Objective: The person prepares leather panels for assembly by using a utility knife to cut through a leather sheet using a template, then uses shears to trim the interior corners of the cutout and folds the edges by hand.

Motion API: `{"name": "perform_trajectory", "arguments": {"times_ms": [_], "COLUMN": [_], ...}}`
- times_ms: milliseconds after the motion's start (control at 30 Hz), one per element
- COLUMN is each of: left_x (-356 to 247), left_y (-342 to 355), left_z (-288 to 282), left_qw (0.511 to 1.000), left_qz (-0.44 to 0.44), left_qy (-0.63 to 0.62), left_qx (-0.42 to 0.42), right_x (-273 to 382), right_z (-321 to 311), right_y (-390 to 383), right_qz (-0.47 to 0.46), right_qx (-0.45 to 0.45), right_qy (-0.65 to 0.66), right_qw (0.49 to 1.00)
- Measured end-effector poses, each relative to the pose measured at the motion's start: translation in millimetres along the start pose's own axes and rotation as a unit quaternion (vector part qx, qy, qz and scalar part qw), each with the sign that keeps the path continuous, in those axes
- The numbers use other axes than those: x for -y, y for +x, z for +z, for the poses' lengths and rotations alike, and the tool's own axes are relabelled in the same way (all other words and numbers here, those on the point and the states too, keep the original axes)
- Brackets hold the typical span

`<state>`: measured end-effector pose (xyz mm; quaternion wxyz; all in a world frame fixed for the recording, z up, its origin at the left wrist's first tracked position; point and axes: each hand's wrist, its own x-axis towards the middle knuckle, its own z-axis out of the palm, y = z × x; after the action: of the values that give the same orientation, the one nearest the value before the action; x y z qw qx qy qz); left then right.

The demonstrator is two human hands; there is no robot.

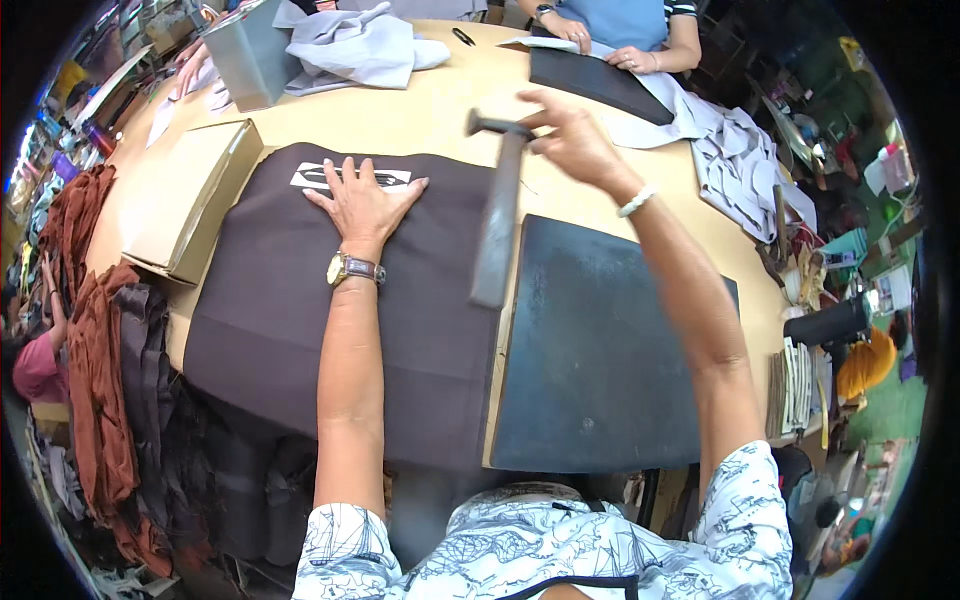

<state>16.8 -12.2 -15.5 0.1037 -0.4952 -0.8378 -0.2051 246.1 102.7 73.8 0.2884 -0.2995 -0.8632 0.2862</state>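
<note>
My left hand (358, 200) lies flat with spread fingers on a dark brown-purple cloth (400, 300). Under its fingers is a white strip with a black design (318, 174), partly covered by the hand. Raised above the table, my right hand (575, 140) grips a hammer (500, 215) close to its head, and the handle hangs down toward me, slightly blurred. The hammer hangs over the right border of the cloth, near a dark blue-black flat board (610, 350) on the right.
A cardboard box (190, 200) stands left of the cloth. Beyond are a grey metal container (250, 55) and pale grey fabric (355, 50). Across the table (440, 110), a person's hands (605, 52) handle fabric on a dark board (600, 82). Rust-brown cloth (105, 380) hangs at the left edge.
</note>
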Motion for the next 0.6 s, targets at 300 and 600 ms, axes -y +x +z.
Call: {"name": "perform_trajectory", "arguments": {"times_ms": [300, 600], "left_x": [-13, 30], "left_y": [9, 27], "left_z": [19, 48], "left_qw": [0.999, 0.993], "left_qz": [0.025, 0.053], "left_qy": [0.021, 0.11], "left_qx": [0.003, 0.001], "right_x": [-14, 37], "right_z": [80, -111], "right_y": [-61, -293], "right_qz": [-0.096, 0.009], "right_qx": [-0.084, -0.506], "right_qy": [-0.251, -0.305], "right_qw": [0.96, 0.807]}}
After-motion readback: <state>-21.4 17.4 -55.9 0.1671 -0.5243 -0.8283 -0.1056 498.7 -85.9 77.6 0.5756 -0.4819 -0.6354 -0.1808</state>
